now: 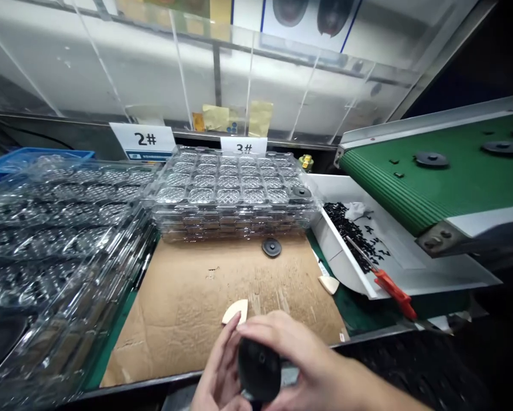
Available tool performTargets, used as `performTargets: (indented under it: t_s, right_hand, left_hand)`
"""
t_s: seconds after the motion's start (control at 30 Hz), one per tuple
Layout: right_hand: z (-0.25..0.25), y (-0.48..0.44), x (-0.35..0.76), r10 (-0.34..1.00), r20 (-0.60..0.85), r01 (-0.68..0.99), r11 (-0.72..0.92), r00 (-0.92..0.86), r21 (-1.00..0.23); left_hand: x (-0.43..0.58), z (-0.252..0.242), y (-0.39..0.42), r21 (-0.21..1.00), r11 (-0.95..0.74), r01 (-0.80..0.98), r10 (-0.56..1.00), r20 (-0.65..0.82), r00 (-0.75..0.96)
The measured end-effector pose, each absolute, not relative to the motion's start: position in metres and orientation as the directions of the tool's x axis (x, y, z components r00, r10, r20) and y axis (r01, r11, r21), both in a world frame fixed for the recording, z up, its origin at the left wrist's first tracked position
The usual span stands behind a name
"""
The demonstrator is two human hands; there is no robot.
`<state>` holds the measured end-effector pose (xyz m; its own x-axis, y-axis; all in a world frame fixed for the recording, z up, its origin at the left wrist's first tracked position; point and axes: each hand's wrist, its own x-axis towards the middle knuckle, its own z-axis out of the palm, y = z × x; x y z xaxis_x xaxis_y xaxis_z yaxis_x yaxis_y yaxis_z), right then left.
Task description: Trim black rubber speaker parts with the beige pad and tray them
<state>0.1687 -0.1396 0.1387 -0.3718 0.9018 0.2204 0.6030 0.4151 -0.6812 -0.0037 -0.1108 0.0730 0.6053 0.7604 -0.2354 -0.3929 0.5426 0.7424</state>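
A white "2#" sign (pixel 144 138) stands right of a blue bin (pixel 8 162), with yellow notes (pixel 260 118) farther right.

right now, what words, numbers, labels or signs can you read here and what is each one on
"2#": on the white sign at the back.
"3#": on the white card behind the clear trays, which hide its lower part.
Too small and blurred to read: the lettering on the blue strip along the foot of the "2#" sign.
Any writing on the yellowish notes cannot be made out.
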Motion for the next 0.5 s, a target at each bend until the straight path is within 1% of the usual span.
performTargets:
  t_s: [0.03,0.1,0.17,0.23,0.3,0.33,0.37,0.43,0.5]
  right_hand:
    - [0.122,-0.141,0.155,0.898,0.277,0.557,0.431,-0.341,-0.71]
    - [0.093,-0.142,0.132,0.9,0.368,0.532,0.435,-0.233,-0.727]
    - [0.077,-0.142,0.117,0.909,0.371,0.556,0.41,-0.189,-0.723]
    - [0.074,-0.139,0.112,0.909,0.313,0.59,0.418,-0.277,-0.691]
    - [0.078,-0.131,0.118,0.901,0.219,0.641,0.423,-0.375,-0.641]
    - [0.078,-0.126,0.124,0.915,0.179,0.686,0.391,-0.361,-0.614]
    - [0.076,-0.12,0.131,0.943,0.141,0.739,0.325,-0.303,-0.589]
    - [0.065,-0.109,0.145,0.989,0.092,0.821,0.151,-0.12,-0.551]
    - [0.045,-0.104,0.152,0.998,0.07,0.843,0.031,0.007,-0.537]
  left_hand:
    - [-0.007,0.071,-0.113,0.729,0.576,-0.369,0.752,-0.296,0.589]
    - [-0.017,0.066,-0.114,0.687,0.636,-0.352,0.735,-0.4,0.548]
    - [-0.031,0.063,-0.115,0.602,0.709,-0.368,0.69,-0.482,0.54]
    - [-0.045,0.061,-0.115,0.5,0.769,-0.398,0.635,-0.527,0.565]
    - [-0.055,0.058,-0.114,0.424,0.783,-0.455,0.622,-0.51,0.595]
    - [-0.059,0.057,-0.113,0.4,0.773,-0.492,0.634,-0.482,0.605]
    - [-0.062,0.057,-0.111,0.383,0.755,-0.533,0.656,-0.445,0.609]
    - [-0.065,0.058,-0.106,0.36,0.711,-0.604,0.703,-0.371,0.607]
    - [-0.067,0.06,-0.101,0.348,0.674,-0.652,0.739,-0.32,0.593]
